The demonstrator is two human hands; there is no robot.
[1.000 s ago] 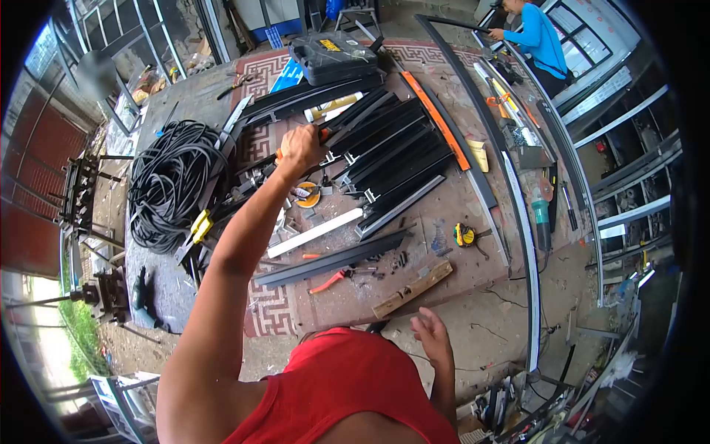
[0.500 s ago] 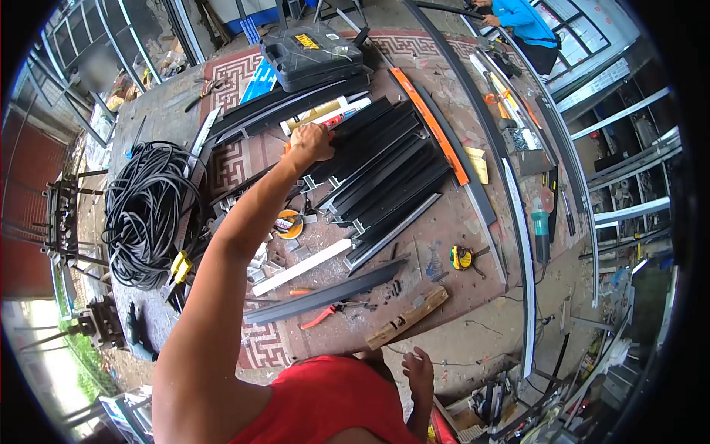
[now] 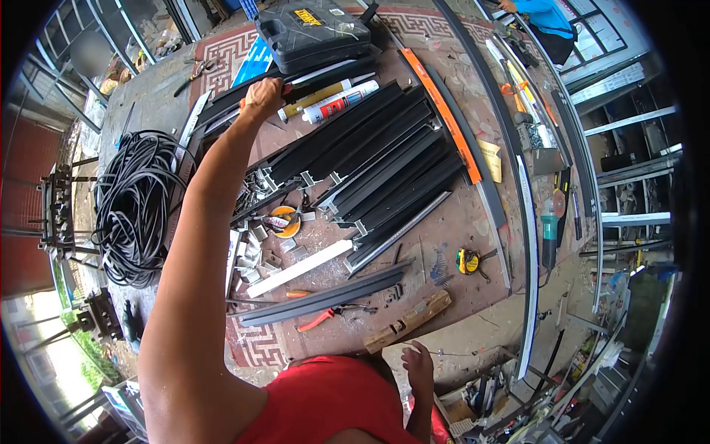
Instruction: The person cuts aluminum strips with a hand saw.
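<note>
Reaching far across a cluttered workbench (image 3: pixel 444 296), the person's left hand (image 3: pixel 262 95) is closed in a fist around an orange-handled tool (image 3: pixel 283 89), mostly hidden by the fingers, just beside two sealant tubes (image 3: pixel 330 100) and below a dark plastic tool case (image 3: pixel 312 29). Black metal profile strips (image 3: pixel 377 163) lie in a row to its right; a coil of black cable (image 3: pixel 133 207) sits at the left. Near the bench's front edge, the right hand (image 3: pixel 419 368) hangs open and empty beside a wooden block (image 3: pixel 408 320).
</note>
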